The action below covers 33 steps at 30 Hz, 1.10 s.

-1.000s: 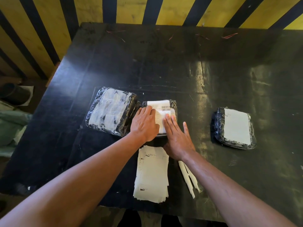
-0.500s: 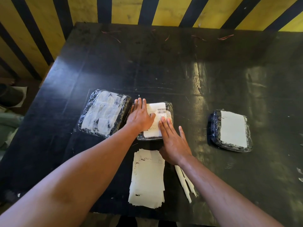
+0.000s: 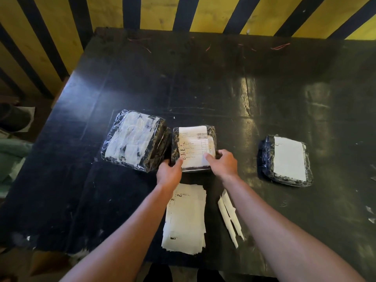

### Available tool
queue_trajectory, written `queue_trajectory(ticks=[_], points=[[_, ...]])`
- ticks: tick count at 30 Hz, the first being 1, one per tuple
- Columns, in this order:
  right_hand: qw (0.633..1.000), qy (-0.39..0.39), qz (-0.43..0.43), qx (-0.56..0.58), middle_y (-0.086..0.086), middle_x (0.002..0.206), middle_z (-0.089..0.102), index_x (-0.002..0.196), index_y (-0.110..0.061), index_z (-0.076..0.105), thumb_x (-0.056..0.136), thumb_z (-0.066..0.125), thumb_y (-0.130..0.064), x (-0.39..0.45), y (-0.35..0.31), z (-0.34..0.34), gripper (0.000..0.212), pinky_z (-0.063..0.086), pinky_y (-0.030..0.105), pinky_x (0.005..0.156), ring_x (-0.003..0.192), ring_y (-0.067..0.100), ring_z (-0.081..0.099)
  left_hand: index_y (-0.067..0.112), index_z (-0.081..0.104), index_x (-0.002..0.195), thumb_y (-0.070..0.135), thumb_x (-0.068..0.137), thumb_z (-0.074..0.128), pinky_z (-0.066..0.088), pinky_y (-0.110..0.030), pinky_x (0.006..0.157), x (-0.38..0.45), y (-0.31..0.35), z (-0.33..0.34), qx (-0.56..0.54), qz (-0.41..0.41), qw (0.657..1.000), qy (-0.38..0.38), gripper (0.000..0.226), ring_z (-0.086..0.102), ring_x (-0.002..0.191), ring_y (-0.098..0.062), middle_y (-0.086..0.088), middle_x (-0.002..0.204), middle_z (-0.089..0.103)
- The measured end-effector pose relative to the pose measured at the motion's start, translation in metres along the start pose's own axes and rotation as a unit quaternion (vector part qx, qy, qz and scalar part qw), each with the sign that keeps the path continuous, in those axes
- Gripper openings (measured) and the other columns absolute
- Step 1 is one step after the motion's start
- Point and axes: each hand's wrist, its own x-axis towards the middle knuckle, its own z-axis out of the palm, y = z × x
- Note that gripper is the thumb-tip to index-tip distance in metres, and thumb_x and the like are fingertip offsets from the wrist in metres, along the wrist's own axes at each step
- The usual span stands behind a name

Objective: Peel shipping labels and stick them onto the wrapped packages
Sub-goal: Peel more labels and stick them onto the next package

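A small plastic-wrapped dark package [image 3: 211, 132] lies mid-table with a printed barcode shipping label [image 3: 193, 147] stuck on its top. My left hand [image 3: 169, 173] grips its near-left corner, and my right hand [image 3: 223, 162] grips its near-right corner, thumb on the label. A bigger wrapped package [image 3: 133, 140] with a patchy white top touches it on the left. A third wrapped package [image 3: 285, 160] with a plain white label lies apart on the right. A stack of label sheets [image 3: 186, 217] sits near the front edge between my forearms.
Peeled white backing strips [image 3: 231, 217] lie right of the label stack. The black table [image 3: 203, 82] stretches back to a yellow and black striped wall [image 3: 162, 11]. Thin red scraps [image 3: 280, 46] lie at the far edge. Paper bits [image 3: 370, 212] sit at the right edge.
Both hands have left the top of the label, where they lay flat, and slid back to the package's near corners, gripping its sides. The whole printed label now shows.
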Motion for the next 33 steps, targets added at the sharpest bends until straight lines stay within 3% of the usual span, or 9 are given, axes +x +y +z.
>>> queue_trajectory(ticks=[5,10,15,19,23,27,31,33], points=[[0.988,-0.008,0.075,0.132,0.005,0.114,0.076,0.118,-0.008,0.071,0.089,0.081,-0.042,0.007,-0.026,-0.013,0.046,0.043,0.019,0.058,0.085,0.008,0.067,0.022,0.053,0.13,0.048,0.095,0.072,0.061,-0.044,0.098,0.008,0.018,-0.003,-0.051,0.024,0.998,0.034,0.047,0.071,0.108,-0.022,-0.006,0.12,0.068],[0.983,-0.008,0.065,0.173,0.005,0.106,0.077,0.102,-0.008,0.072,0.089,0.082,-0.036,0.012,-0.041,-0.026,0.033,0.041,0.022,0.063,0.09,0.012,0.067,0.028,0.054,0.116,0.046,0.097,0.072,0.062,-0.045,0.095,0.01,0.038,-0.002,-0.037,0.072,0.996,0.033,0.032,0.07,0.106,-0.019,0.004,0.109,0.064],[0.976,0.035,0.045,0.209,0.005,0.116,0.076,0.116,-0.013,0.072,0.088,0.084,-0.03,0.01,-0.019,-0.049,0.035,0.06,0.036,0.092,0.108,0.021,0.071,0.027,0.057,0.131,0.045,0.096,0.074,0.06,-0.042,0.099,-0.002,0.044,0.02,-0.001,0.096,0.995,-0.008,0.043,0.069,0.112,-0.016,0.005,0.122,0.067],[0.966,0.089,0.047,0.238,0.002,0.12,0.074,0.127,-0.012,0.07,0.089,0.084,-0.025,0.005,0.02,-0.087,0.043,0.053,0.022,0.077,0.109,0.02,0.069,0.027,0.06,0.137,0.044,0.092,0.078,0.056,-0.037,0.092,-0.018,0.043,0.06,0.044,0.088,0.994,-0.048,0.051,0.068,0.109,-0.014,0.007,0.122,0.069],[0.955,0.138,0.072,0.252,0.003,0.119,0.075,0.127,-0.013,0.072,0.09,0.082,-0.021,0.005,0.061,-0.131,0.04,0.057,0.031,0.09,0.111,0.024,0.069,0.026,0.065,0.134,0.044,0.091,0.079,0.057,-0.034,0.087,-0.035,0.035,0.117,0.084,0.099,0.987,-0.091,0.049,0.067,0.1,-0.011,0.003,0.126,0.074],[0.939,0.187,0.093,0.272,-0.001,0.105,0.076,0.124,-0.01,0.075,0.091,0.079,-0.013,0.011,0.097,-0.179,0.034,0.053,0.021,0.077,0.101,0.019,0.072,0.025,0.067,0.133,0.048,0.089,0.08,0.058,-0.036,0.09,-0.053,0.035,0.175,0.133,0.115,0.977,-0.123,0.051,0.069,0.107,-0.016,0.003,0.123,0.075],[0.934,0.21,0.113,0.265,0.0,0.107,0.079,0.126,-0.013,0.075,0.09,0.078,-0.011,0.028,0.127,-0.217,0.036,0.06,0.031,0.092,0.101,0.02,0.076,0.021,0.07,0.132,0.04,0.09,0.082,0.051,-0.019,0.075,-0.064,0.035,0.222,0.153,0.12,0.968,-0.161,0.047,0.071,0.104,-0.013,0.001,0.121,0.077],[0.933,0.213,0.121,0.263,0.002,0.112,0.079,0.127,-0.013,0.075,0.089,0.076,-0.01,0.036,0.136,-0.231,0.038,0.059,0.032,0.094,0.1,0.02,0.075,0.019,0.07,0.136,0.038,0.09,0.083,0.052,-0.019,0.08,-0.066,0.034,0.24,0.164,0.123,0.965,-0.165,0.051,0.072,0.108,-0.013,-0.001,0.123,0.077]])
